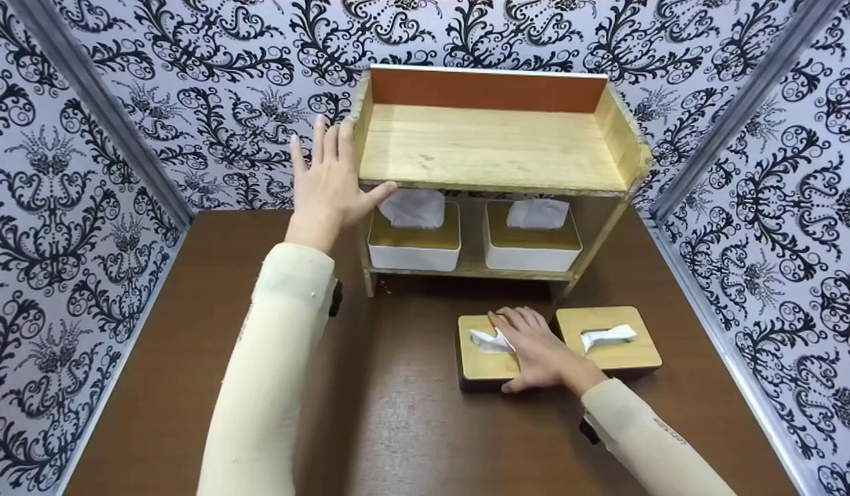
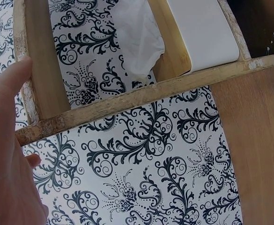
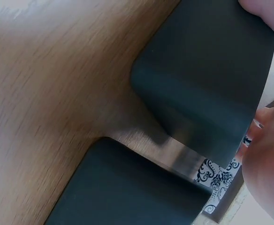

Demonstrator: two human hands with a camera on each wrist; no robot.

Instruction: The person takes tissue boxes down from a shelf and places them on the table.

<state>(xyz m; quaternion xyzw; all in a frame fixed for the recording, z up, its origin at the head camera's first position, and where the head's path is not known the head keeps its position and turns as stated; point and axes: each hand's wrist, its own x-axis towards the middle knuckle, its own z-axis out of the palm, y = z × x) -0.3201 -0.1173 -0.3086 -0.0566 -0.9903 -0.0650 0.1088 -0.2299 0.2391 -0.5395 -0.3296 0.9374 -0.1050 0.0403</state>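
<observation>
one dark-sided tissue box (image 1: 483, 365) is gripped by the right hand (image 1: 541, 351) in front of the wooden shelf (image 1: 494, 148), beside a second box (image 1: 618, 354) on the bench (image 1: 411, 434); the left hand (image 1: 328, 189), fingers spread, touches the shelf's left edge.

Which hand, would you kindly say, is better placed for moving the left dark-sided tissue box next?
Right hand, probably: it grips that dark-sided box, while the left hand is at the shelf.
</observation>
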